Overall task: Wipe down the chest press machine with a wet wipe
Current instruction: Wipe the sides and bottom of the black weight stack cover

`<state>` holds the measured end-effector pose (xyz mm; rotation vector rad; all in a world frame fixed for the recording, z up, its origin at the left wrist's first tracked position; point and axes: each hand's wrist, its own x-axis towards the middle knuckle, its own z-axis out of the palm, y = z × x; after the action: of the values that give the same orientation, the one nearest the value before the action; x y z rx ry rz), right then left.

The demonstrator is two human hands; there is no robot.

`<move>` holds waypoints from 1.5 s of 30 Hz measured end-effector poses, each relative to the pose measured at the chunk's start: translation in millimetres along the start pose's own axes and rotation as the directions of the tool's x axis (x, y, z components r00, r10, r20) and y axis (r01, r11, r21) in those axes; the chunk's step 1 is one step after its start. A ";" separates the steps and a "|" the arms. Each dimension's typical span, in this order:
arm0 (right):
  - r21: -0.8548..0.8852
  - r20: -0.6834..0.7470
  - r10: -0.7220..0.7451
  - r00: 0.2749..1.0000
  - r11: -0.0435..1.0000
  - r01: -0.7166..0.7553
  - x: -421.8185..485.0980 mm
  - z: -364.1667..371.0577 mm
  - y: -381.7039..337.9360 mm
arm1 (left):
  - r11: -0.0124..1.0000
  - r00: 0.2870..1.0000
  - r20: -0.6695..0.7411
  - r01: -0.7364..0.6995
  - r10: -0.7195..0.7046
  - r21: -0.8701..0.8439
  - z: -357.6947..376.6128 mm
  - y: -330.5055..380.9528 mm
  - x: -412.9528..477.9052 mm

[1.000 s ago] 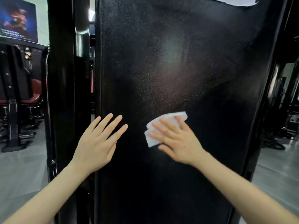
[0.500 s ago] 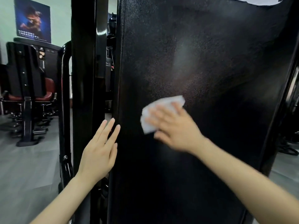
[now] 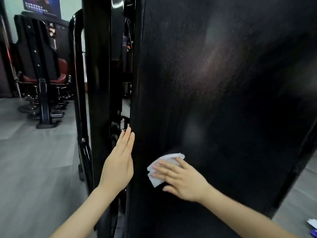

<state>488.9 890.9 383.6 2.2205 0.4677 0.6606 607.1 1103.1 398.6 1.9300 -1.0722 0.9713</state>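
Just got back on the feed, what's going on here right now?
A person is wiping the tall black side panel of the chest press machine. The right hand lies flat, fingers straight, pressing a white wet wipe against the lower part of the panel. The left hand is open, fingers straight and together, at the panel's left edge; whether it bears on it I cannot tell. Another machine with a red seat stands behind on the left.

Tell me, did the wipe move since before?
Yes. The wipe slid down the panel, nearer its left edge, under the right hand.
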 end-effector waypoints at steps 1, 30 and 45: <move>-0.010 -0.058 0.013 0.998 1.000 -0.013 6.5 -5.2 10.7 | 1.000 1.000 0.003 0.006 -0.006 -0.018 3.6 -1.6 -6.0; 0.131 -0.018 0.227 0.974 0.966 -0.222 -123.6 95.5 -106.4 | 0.933 0.967 0.140 -0.243 0.212 0.264 76.3 29.6 -78.6; 0.098 -0.034 0.137 0.990 0.986 -0.133 -70.0 88.6 -119.3 | 0.973 0.981 0.187 -0.097 0.057 0.211 65.4 15.6 -124.8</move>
<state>470.6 881.8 220.7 2.3485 0.3792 0.7703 564.2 1085.5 264.7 2.2041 -1.1919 1.0086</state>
